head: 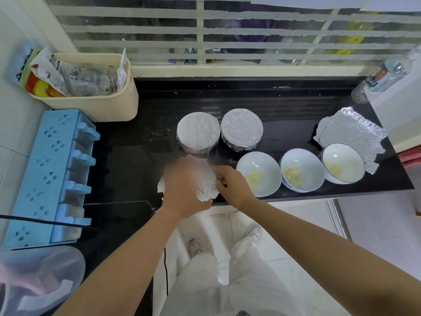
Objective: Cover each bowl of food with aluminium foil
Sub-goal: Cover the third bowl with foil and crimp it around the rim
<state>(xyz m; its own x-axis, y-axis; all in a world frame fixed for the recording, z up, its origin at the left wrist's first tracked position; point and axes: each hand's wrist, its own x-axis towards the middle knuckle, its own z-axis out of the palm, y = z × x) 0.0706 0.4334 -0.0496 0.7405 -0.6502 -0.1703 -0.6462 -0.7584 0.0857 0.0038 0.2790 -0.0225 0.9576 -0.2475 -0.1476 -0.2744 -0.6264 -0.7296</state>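
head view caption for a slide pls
Left hand and right hand mould foil over a bowl; two covered bowls behind it, three open bowls at right.

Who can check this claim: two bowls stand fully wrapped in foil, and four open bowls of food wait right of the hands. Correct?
No. The head view shows three open bowls of food, not four; the two wrapped bowls are as stated.
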